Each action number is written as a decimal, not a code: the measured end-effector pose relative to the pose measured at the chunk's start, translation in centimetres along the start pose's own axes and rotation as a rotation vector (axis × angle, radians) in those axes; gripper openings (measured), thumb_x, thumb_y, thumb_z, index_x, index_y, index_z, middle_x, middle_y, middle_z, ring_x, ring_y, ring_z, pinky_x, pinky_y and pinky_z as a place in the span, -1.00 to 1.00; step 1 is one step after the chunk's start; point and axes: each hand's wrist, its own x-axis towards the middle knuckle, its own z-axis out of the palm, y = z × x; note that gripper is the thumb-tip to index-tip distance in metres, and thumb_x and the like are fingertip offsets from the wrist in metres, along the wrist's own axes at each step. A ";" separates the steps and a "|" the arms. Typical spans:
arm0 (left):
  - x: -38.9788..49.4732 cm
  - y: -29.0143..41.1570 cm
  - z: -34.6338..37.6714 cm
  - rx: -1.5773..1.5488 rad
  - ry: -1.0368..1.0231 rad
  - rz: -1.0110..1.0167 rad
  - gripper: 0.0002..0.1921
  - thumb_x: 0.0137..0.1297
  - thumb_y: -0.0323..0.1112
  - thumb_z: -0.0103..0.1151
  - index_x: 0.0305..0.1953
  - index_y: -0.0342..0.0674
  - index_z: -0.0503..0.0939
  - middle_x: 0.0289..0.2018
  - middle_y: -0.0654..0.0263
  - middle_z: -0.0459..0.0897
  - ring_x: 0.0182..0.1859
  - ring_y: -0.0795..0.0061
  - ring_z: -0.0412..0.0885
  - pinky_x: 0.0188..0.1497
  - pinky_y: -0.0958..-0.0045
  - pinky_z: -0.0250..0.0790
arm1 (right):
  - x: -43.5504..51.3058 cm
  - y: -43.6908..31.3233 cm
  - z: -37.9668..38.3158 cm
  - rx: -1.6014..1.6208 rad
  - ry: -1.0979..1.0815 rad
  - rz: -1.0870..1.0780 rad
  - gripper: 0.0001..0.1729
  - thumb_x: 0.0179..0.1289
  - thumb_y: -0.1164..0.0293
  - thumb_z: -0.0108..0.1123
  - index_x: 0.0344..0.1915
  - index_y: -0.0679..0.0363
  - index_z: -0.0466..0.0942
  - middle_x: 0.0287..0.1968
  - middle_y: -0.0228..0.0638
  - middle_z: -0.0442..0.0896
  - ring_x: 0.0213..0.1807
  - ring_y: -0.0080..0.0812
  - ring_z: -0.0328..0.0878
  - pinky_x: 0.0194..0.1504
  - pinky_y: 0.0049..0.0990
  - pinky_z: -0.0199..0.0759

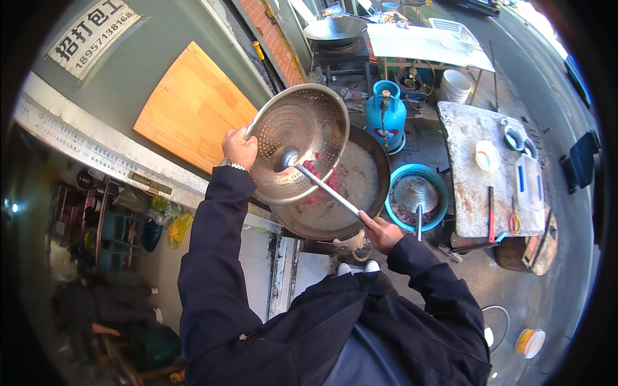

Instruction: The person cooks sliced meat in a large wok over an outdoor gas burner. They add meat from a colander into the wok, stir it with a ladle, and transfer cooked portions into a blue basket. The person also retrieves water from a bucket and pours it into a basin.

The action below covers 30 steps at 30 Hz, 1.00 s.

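Note:
My left hand [240,148] grips the rim of a large metal colander [282,108], tilted over a wide wok [381,193]. My right hand [381,234] holds the long metal handle of a ladle [333,193], and the ladle's head rests inside the colander. Small red pieces of food [314,169] lie by the colander's lower rim; more red shows at the wok, though I cannot tell whether some are falling. Pale, cloudy liquid [359,169] covers the wok's bottom. The colander hides the wok's far left part.
Right of the wok stands a blue basin [442,186] holding a perforated skimmer [415,193]. A blue gas cylinder [386,116] is behind. A worn table [463,144] bears scissors [514,223] and containers. A wooden board [193,106] leans left; a person [96,309] is indoors.

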 end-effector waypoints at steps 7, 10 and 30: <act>1.6 0.9 -0.6 -0.067 0.044 0.024 -0.69 -0.13 -0.49 0.11 -0.25 -0.17 0.66 -0.46 0.18 0.62 -0.32 0.11 0.53 -0.24 0.22 0.42 | -2.7 2.8 1.9 -0.131 0.028 0.041 -0.38 0.22 0.38 0.10 0.31 0.01 0.25 -0.53 -0.15 0.44 -0.61 -0.09 0.46 -0.50 -0.19 0.42; 1.0 -0.4 -0.7 -0.041 0.034 -0.062 -0.70 -0.13 -0.49 0.10 -0.27 -0.15 0.67 -0.48 0.18 0.61 -0.34 0.10 0.53 -0.25 0.20 0.42 | -2.2 1.7 0.9 -0.005 0.106 -0.002 -0.37 0.23 0.39 0.10 0.31 0.01 0.24 -0.50 -0.14 0.46 -0.57 -0.08 0.48 -0.51 -0.19 0.41; 0.9 1.2 0.2 -0.093 0.041 0.105 -0.73 -0.16 -0.56 0.09 -0.31 -0.26 0.63 -0.32 0.22 0.67 -0.27 0.16 0.54 -0.18 0.28 0.42 | -3.4 0.6 3.2 0.113 0.013 0.131 -0.33 0.26 0.30 0.04 0.37 -0.02 0.10 -0.41 0.01 0.55 -0.43 0.07 0.54 -0.38 -0.11 0.44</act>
